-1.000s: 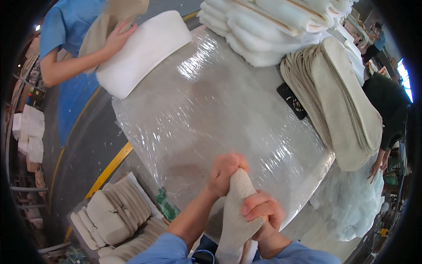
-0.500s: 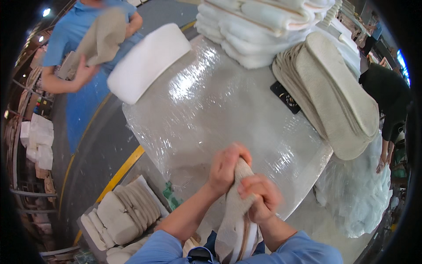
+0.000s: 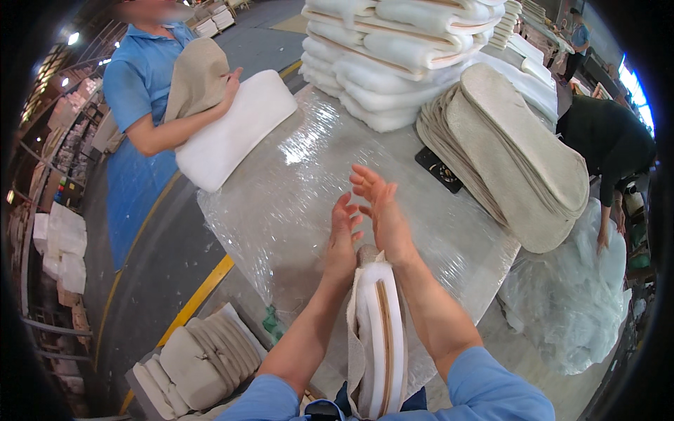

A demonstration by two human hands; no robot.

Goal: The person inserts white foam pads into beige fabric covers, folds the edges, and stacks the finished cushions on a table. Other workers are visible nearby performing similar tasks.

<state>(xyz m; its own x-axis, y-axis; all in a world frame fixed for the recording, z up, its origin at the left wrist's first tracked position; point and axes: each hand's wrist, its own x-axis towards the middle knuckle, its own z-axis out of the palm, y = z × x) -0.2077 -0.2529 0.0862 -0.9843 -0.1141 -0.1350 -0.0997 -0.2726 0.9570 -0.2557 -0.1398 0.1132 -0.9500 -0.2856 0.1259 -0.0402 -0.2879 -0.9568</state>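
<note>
My left hand (image 3: 343,237) and my right hand (image 3: 385,216) are raised over the plastic-wrapped table (image 3: 281,203), fingers apart and holding nothing. Between my forearms a long cushion (image 3: 380,337) leans on end against my body. It is white wadding around a brown-striped core, partly inside a beige fabric cover (image 3: 357,351); its far tip lies just below my wrists. At the right of the table, a stack of beige cushion covers (image 3: 519,154) overlaps a small black flat object (image 3: 439,170).
White padded cushions (image 3: 400,63) are piled at the far side. Across the table's left corner, a co-worker (image 3: 140,77) holds a beige cover beside a white cushion (image 3: 235,130). Finished-looking beige cushions (image 3: 203,358) stand low at left. Another person bends over clear plastic sheeting (image 3: 569,302) at right.
Both my hands have let go of the cover's far end and moved forward, spreading their fingers. The cushion's white side has turned upward. The co-worker's cover has moved down toward the white cushion.
</note>
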